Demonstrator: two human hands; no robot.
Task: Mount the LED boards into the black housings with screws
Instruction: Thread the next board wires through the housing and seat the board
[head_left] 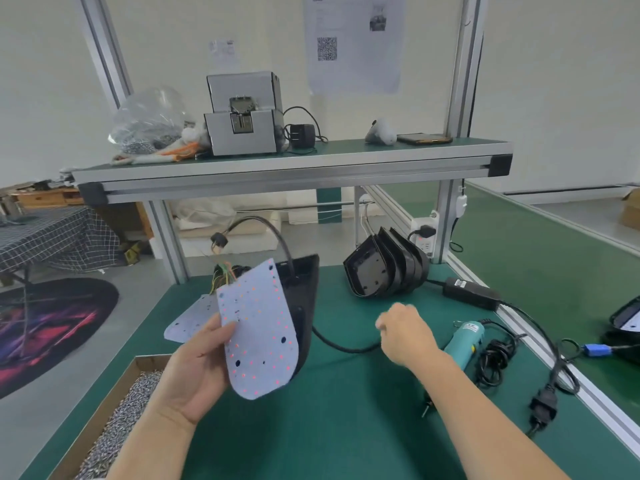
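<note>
My left hand [197, 368] holds a white LED board [259, 334] with red-lit dots, fingers behind it and thumb on its front, together with a black housing [304, 299] tilted up behind the board. A black cable [343, 346] runs from the housing toward my right hand [407, 336], which hovers over the mat with fingers curled near the cable; whether it grips the cable is hidden. A second LED board [188, 322] lies on the mat behind the left hand. A stack of black housings [384, 268] stands at the back. A teal electric screwdriver [465, 341] lies right of my right hand.
A cardboard tray of screws [114, 427] sits at the front left. A black power adapter [471, 292], coiled cords and a plug [543, 408] lie at the right. The shelf [291, 168] overhead carries a screw feeder [242, 116]. Another housing [627, 327] rests on the neighbouring bench.
</note>
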